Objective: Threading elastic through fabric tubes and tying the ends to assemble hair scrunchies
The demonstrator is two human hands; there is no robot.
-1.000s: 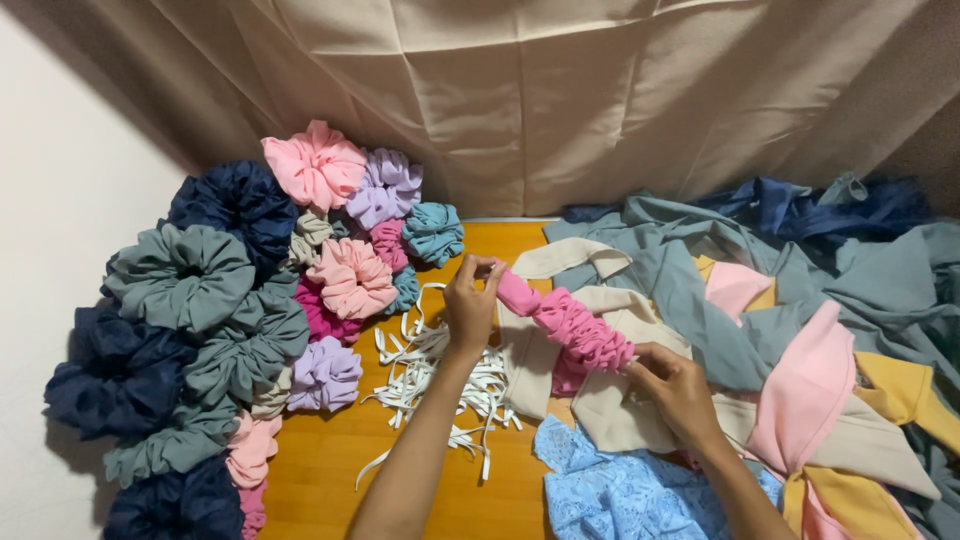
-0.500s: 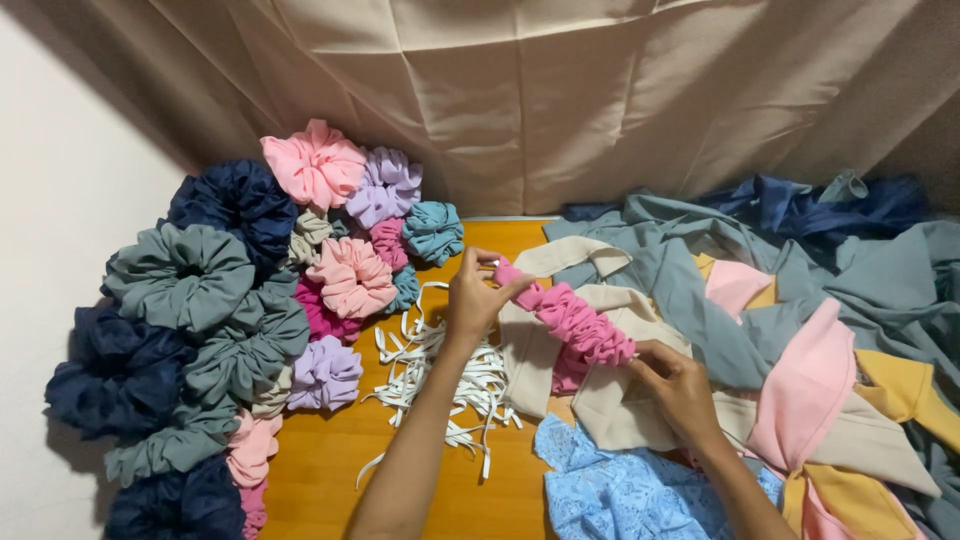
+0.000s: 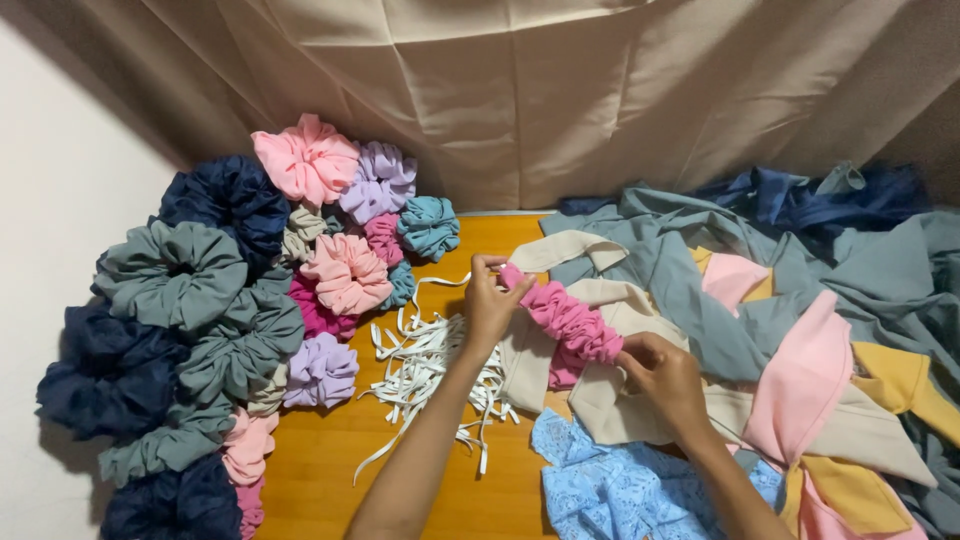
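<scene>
A gathered pink fabric tube point(image 3: 568, 320) stretches between my two hands above the wooden table point(image 3: 330, 465). My left hand point(image 3: 492, 300) pinches its upper left end, where a thin white elastic strip point(image 3: 440, 280) trails out. My right hand point(image 3: 662, 372) grips the lower right end of the ruched tube. Just left of my left forearm lies a loose pile of white elastic strips point(image 3: 425, 365).
Many finished scrunchies point(image 3: 200, 330) in navy, grey-green, pink and lilac are heaped along the left. Fabric pieces point(image 3: 800, 340) in grey-blue, beige, pink, yellow and a light blue lace piece point(image 3: 610, 490) cover the right. A beige curtain point(image 3: 520, 90) hangs behind.
My left hand has shifted slightly left and down with the tube's end, and the pink fabric has bunched more tightly between my hands. My right hand has stayed in place.
</scene>
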